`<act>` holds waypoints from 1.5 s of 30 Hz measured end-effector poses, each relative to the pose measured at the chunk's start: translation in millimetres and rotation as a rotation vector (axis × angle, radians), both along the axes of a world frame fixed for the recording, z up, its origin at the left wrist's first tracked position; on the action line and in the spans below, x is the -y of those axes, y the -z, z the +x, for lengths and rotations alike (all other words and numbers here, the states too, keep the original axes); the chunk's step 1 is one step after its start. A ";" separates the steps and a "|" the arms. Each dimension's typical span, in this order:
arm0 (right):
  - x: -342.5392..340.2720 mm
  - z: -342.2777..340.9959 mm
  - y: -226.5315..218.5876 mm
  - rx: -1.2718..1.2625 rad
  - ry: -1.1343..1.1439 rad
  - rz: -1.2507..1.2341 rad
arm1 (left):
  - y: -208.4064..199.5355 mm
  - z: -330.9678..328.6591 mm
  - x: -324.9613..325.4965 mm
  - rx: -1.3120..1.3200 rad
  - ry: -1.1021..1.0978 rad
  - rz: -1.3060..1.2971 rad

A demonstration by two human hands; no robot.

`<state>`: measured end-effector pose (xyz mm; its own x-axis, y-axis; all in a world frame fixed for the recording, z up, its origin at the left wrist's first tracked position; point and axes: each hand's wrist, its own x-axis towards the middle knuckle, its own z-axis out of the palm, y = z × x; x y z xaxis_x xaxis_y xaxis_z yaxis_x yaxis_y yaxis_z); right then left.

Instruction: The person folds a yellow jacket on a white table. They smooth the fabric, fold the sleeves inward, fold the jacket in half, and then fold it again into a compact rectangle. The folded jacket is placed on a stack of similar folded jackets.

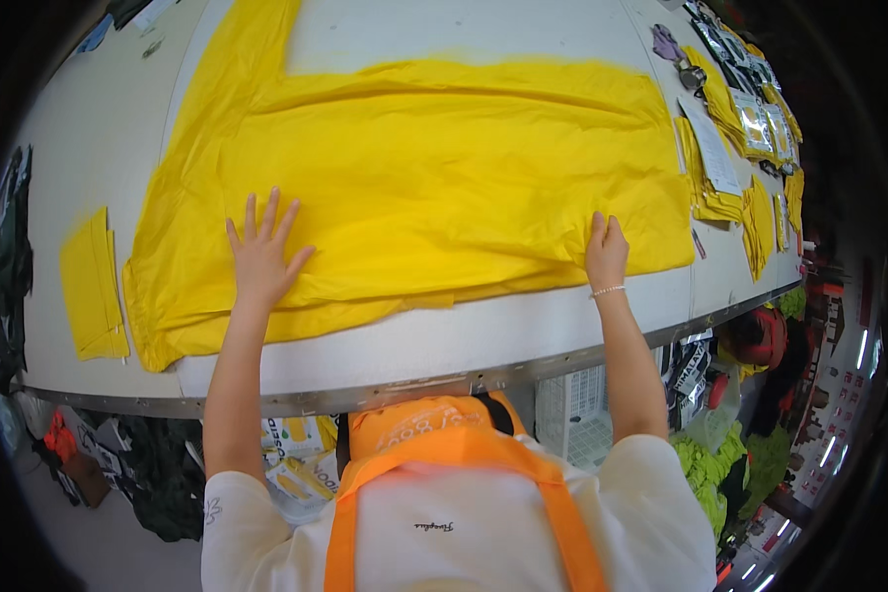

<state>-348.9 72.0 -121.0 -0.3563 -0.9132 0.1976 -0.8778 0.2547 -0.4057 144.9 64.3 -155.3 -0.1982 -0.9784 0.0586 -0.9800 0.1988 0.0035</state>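
A large yellow garment [405, 187] of thin, creased fabric lies spread over the white table, one long narrow part, like a sleeve, reaching toward the far left. On its left half, my left hand [260, 259] rests flat with fingers spread, holding nothing. At the near right part of the cloth is my right hand [607, 259], its fingers drawn together on the fabric, which puckers beside them. A light beaded bracelet [608, 290] circles that wrist. The exact grip of the right fingertips is partly hidden.
The white table [444, 331] ends in a metal front edge close to my body. Folded yellow pieces [93, 286] lie at the left. Yellow stacks [710, 183], a paper sheet [710, 146] and packaged items stand at the right. Below is a white plastic crate [572, 414].
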 end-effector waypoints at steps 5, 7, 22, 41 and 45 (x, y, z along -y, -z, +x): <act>20.0 -32.5 -1.5 -0.137 0.014 0.196 | 51.7 5.5 12.9 -0.064 -0.092 0.074; 42.3 -32.2 9.1 -0.025 -0.044 -0.089 | 59.4 27.7 21.8 -0.190 -0.086 0.033; 361.0 -124.0 65.1 -0.843 -0.582 0.436 | 58.3 144.4 291.1 -0.128 -0.739 0.092; 146.4 -243.6 -86.5 -0.752 -0.606 -0.212 | -3.0 213.1 7.9 -0.016 -0.243 -0.696; 67.6 -257.7 0.7 -0.699 -0.510 0.140 | 20.7 121.6 -56.8 -0.018 -0.577 0.187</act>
